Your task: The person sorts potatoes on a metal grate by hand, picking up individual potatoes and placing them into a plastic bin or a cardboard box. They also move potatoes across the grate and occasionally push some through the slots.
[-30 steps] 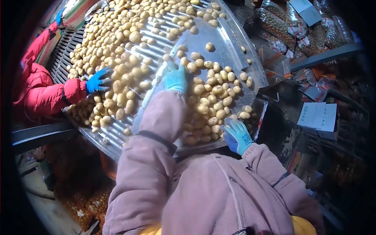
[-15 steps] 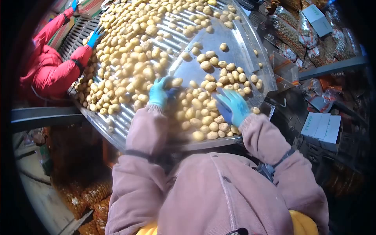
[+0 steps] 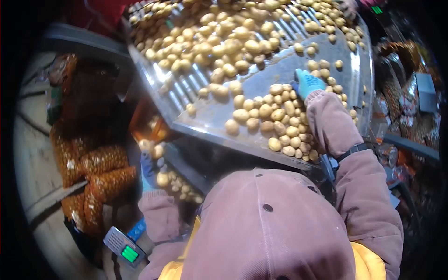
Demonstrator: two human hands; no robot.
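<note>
My left hand [image 3: 148, 171], in a blue glove, is low at the left, off the table's edge. Potatoes [image 3: 158, 150] lie against its fingers and cover the fingertips; blur softens the grip. Below them, more potatoes [image 3: 179, 184] show in a dark space under the table. My right hand [image 3: 309, 84], in a teal glove, rests at the upper right of a potato pile [image 3: 282, 114] on the metal sorting table [image 3: 212, 123]. Its fingers point up and left, with the thumb apart, and nothing shows gripped in them.
Many potatoes [image 3: 205, 46] cover the ribbed part of the table. Filled net sacks [image 3: 109, 177] lie at the left, and bagged potatoes with a pale box [image 3: 425, 92] at the right. A scale display [image 3: 127, 249] glows green near my left forearm. Another person's hand [image 3: 347, 7] is at the top right.
My left hand has left the table and swung down left with potatoes. My right hand has moved up the pile. The view has turned, and the red-sleeved person is mostly out of it.
</note>
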